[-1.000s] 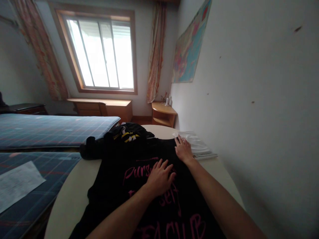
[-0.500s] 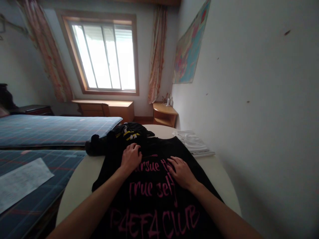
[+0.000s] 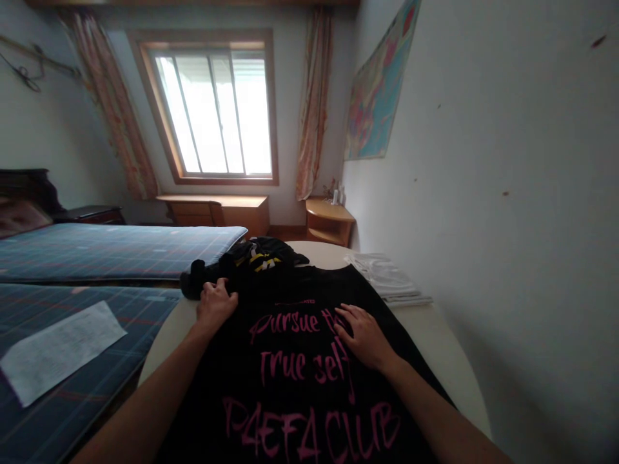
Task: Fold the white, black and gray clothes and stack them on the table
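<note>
A black T-shirt [image 3: 294,345] with pink lettering lies spread over a round pale table [image 3: 464,361]. My left hand [image 3: 216,304] rests at the shirt's upper left edge, its fingers slightly bent and apart. Flat on the right side of the lettering is my right hand [image 3: 363,332], with its fingers stretched out. A bunched black garment [image 3: 264,254] with yellow and white marks sits beyond the shirt, just ahead of my left hand. Folded white cloth [image 3: 387,278] lies at the table's far right.
To the left stand beds with blue plaid mattresses [image 3: 116,248], and a sheet of paper [image 3: 62,348] lies on the nearer one. A white wall [image 3: 532,245] runs close along the right. A wooden corner shelf [image 3: 330,212] and a desk [image 3: 242,206] stand beyond.
My left hand has slid left across the shirt, from beside the lettering to its left edge. My right hand stays on the print. The view has turned slightly left.
</note>
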The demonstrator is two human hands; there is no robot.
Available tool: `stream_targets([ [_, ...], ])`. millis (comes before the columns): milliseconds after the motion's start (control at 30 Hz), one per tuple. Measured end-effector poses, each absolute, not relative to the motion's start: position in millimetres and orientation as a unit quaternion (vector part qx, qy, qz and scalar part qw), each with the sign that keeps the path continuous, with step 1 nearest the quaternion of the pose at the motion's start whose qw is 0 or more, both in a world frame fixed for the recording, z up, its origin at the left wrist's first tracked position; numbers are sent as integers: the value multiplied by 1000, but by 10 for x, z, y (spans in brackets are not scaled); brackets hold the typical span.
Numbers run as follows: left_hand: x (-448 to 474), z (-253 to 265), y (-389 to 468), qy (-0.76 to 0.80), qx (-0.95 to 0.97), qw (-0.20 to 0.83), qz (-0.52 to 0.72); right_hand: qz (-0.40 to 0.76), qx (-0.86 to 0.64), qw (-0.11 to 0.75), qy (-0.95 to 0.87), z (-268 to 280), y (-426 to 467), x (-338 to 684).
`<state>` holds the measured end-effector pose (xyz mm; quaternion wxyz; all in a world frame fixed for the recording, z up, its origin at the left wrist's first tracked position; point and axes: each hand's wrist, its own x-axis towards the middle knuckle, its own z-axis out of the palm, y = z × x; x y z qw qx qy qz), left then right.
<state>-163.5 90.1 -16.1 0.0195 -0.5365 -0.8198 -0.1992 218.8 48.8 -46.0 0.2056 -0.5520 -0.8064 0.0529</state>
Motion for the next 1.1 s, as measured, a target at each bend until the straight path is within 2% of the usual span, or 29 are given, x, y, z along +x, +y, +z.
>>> stream_targets([
  [100,-1761,-74,908,-807,-536,-51,-243,49,-550,207,-807,-468,494,2189],
  [267,-1801,126,1002,-759,-547,-58,-348,49,-551,208,-807,-472,503,2190],
  [433,-1771,124,1100,-662,-594,-159,-429,51,-550,205,-808,-477,508,2195],
  [567,-1874,-63,1108,-710,-579,-69,-395,50,-550,206,-808,-479,501,2189],
  [800,-2008,-405,1017,-744,-551,10,-378,35,-557,202,-805,-414,511,2144],
  [967,-2060,-464,1004,-770,-536,-26,-345,37,-500,230,-834,-144,475,1720],
  [1100,-2107,-487,1009,-783,-539,6,-309,76,-388,227,-890,31,354,1088],
])
